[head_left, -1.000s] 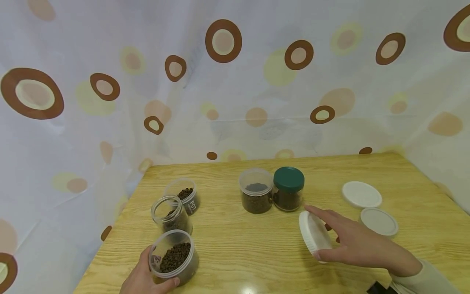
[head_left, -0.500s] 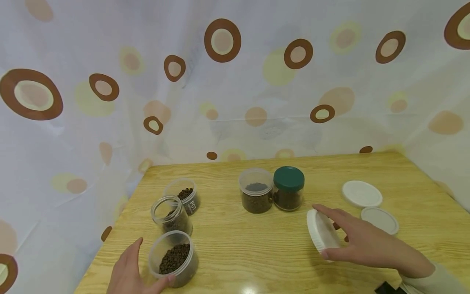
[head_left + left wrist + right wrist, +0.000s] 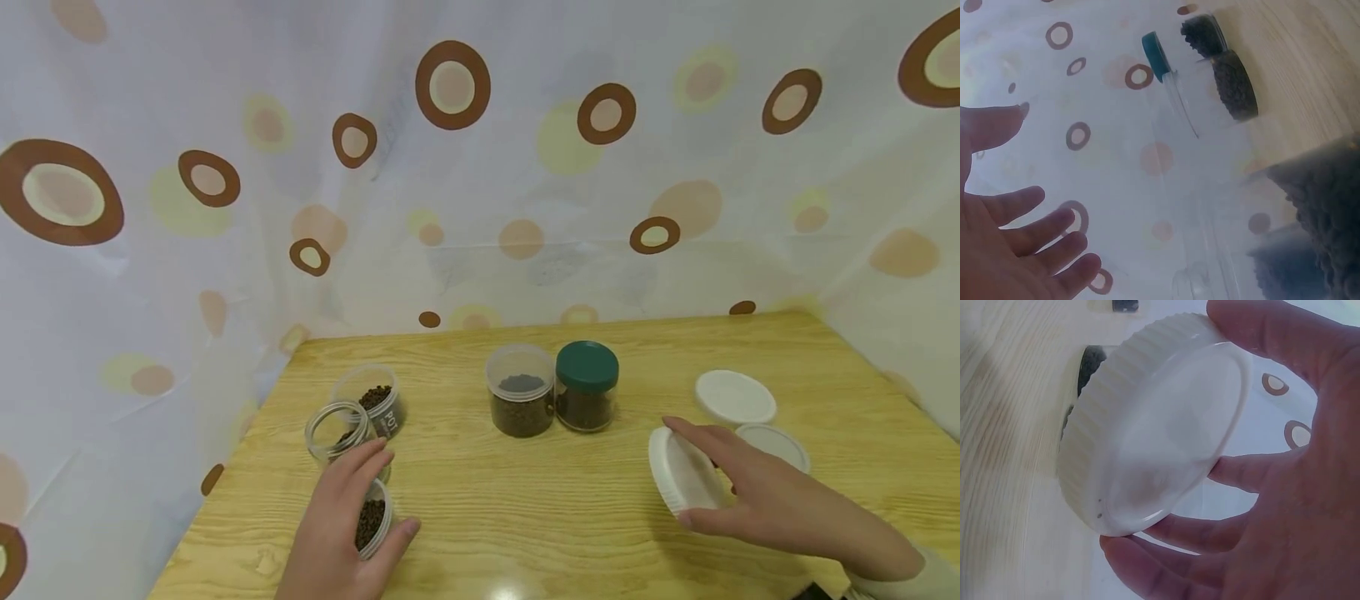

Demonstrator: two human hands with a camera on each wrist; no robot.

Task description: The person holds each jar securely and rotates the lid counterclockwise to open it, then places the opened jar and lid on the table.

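Observation:
In the head view my left hand point(image 3: 341, 525) is over the near tub point(image 3: 372, 523) of dark beans at the front left, hiding much of it. The left wrist view shows that hand point(image 3: 1029, 237) with fingers spread, gripping nothing. My right hand point(image 3: 780, 500) holds a white ribbed screw lid point(image 3: 678, 475) by its edge, tilted nearly on edge, above the table at the right. In the right wrist view the thumb and fingers pinch the lid point(image 3: 1154, 431) at its rim. Behind the near tub stands an uncovered clear jar point(image 3: 324, 442), partly covered by my left fingers.
An uncovered tub marked "POT" point(image 3: 390, 417) stands behind that jar. Back centre, an uncovered clear tub point(image 3: 521, 408) with dark contents sits beside a jar with a green lid point(image 3: 587, 392). At the right lie a white lid point(image 3: 735, 397) and a translucent-looking lid point(image 3: 775, 446).
My left hand has let go of the near tub, drawn back left, then come over it from the left. My right hand has shifted right with the white lid.

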